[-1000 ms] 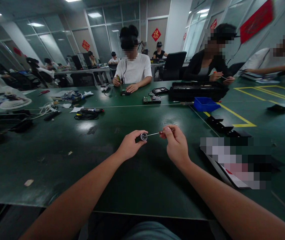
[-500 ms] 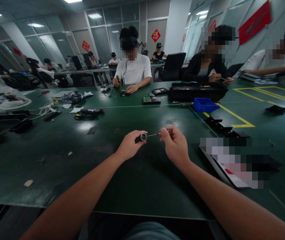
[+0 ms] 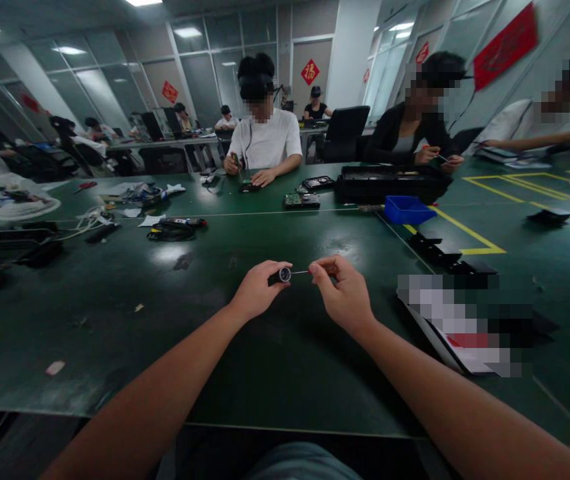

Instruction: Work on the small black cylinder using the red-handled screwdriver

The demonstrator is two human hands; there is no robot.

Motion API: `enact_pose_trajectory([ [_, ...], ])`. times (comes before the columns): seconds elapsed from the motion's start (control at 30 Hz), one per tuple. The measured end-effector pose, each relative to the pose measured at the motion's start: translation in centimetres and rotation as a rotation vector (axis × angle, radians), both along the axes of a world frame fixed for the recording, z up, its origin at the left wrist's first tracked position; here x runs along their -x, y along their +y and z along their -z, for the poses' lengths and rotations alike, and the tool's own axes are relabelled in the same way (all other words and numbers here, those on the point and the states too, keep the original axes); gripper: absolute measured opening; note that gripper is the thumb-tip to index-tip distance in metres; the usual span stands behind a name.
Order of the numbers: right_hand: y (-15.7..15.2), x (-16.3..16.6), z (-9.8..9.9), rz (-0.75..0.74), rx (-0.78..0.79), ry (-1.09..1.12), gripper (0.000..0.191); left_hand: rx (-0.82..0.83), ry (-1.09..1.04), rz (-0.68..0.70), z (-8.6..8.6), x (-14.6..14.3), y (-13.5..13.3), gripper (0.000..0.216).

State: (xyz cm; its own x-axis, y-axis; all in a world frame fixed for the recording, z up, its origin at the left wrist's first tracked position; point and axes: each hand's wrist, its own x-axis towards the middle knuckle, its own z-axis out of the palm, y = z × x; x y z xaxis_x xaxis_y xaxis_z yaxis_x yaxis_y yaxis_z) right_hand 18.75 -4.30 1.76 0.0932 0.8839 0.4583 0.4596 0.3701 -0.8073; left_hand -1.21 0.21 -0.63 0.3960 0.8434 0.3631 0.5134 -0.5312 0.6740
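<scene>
My left hand [image 3: 253,292] is closed around a small black cylinder [image 3: 283,274], whose round, silver-rimmed end faces me and to the right. What the cylinder belongs to cannot be made out. In my right hand [image 3: 343,293] is a thin screwdriver [image 3: 301,272], its handle mostly hidden by the fingers and a bit of red showing near them. The metal shaft points left, and its tip is at the cylinder's rim; whether it goes inside I cannot tell. Both hands are held above the green table [image 3: 285,360].
Ahead lie a coiled black cable [image 3: 172,230], a circuit board [image 3: 301,200], a blue bin [image 3: 407,210] and a long black tray [image 3: 389,183]. Black brackets [image 3: 435,250] and a blurred-out white flat item [image 3: 455,333] lie to the right. Co-workers sit across the table.
My right hand has shifted slightly left towards the cylinder, and its fingers now cover more of the screwdriver, with less red showing. My left hand keeps its hold on the cylinder.
</scene>
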Motion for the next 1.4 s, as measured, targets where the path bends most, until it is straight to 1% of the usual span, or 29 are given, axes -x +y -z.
enact_pose_trajectory([
  [0.1, 0.0, -0.1, 0.2, -0.071, -0.010, -0.009, 0.014, -0.003, 0.010, -0.008, -0.1, 0.0, 0.0, 0.037],
  [0.17, 0.0, -0.2, 0.3, -0.102, 0.002, -0.023, 0.013, 0.000, 0.016, -0.013, -0.2, 0.0, 0.0, 0.037],
  [0.3, -0.1, -0.1, 0.3, -0.125, 0.048, -0.002, 0.033, 0.006, 0.023, -0.010, -0.4, 0.1, -0.1, 0.037],
  [0.33, -0.2, -0.1, 0.4, -0.115, 0.054, -0.002, 0.035, 0.007, 0.027, -0.007, -0.4, 0.1, -0.1, 0.037],
  [0.4, -0.2, 0.0, 0.4, -0.094, 0.059, 0.021, 0.028, 0.007, 0.033, -0.002, -0.3, 0.1, 0.0, 0.037],
  [0.47, -0.1, 0.0, 0.5, -0.089, 0.069, 0.105, 0.019, 0.005, 0.034, -0.004, -0.2, 0.1, 0.1, 0.038],
  [0.5, 0.0, 0.1, 0.6, -0.091, 0.077, 0.167, 0.017, 0.002, 0.034, -0.007, -0.2, 0.2, 0.1, 0.038],
  [0.57, 0.3, 0.1, 0.8, -0.096, 0.085, 0.287, 0.017, -0.002, 0.033, -0.012, -0.2, 0.2, 0.1, 0.039],
  [0.7, 1.1, 0.1, 1.2, -0.093, 0.094, 0.476, 0.024, -0.025, 0.036, 0.013, -0.4, 0.2, 0.0, 0.039],
  [0.77, 1.5, 0.0, 1.5, -0.090, 0.141, 0.618, 0.025, -0.067, 0.054, 0.040, -0.5, 0.3, 0.1, 0.038],
  [0.83, 1.9, -0.1, 1.7, -0.087, 0.222, 0.763, 0.026, -0.113, 0.091, 0.051, -0.6, 0.4, 0.3, 0.037],
  [0.9, 2.1, -0.1, 1.9, -0.059, 0.268, 0.832, 0.027, -0.127, 0.123, 0.043, -0.5, 0.5, 0.4, 0.037],
  [0.97, 2.2, -0.1, 1.9, -0.009, 0.231, 0.797, 0.029, -0.108, 0.137, 0.033, -0.5, 0.4, 0.5, 0.037],
  [1.03, 2.1, -0.1, 1.9, 0.024, 0.165, 0.708, 0.029, -0.083, 0.141, 0.026, -0.4, 0.4, 0.4, 0.039],
  [1.2, 1.5, -0.1, 1.7, 0.011, 0.084, 0.506, 0.025, -0.062, 0.148, 0.006, -0.7, 0.1, 0.2, 0.041],
  [1.4, 0.7, 0.0, 1.1, 0.052, -0.014, 0.191, 0.023, -0.067, 0.177, 0.019, -0.5, 0.1, 0.2, 0.043],
])
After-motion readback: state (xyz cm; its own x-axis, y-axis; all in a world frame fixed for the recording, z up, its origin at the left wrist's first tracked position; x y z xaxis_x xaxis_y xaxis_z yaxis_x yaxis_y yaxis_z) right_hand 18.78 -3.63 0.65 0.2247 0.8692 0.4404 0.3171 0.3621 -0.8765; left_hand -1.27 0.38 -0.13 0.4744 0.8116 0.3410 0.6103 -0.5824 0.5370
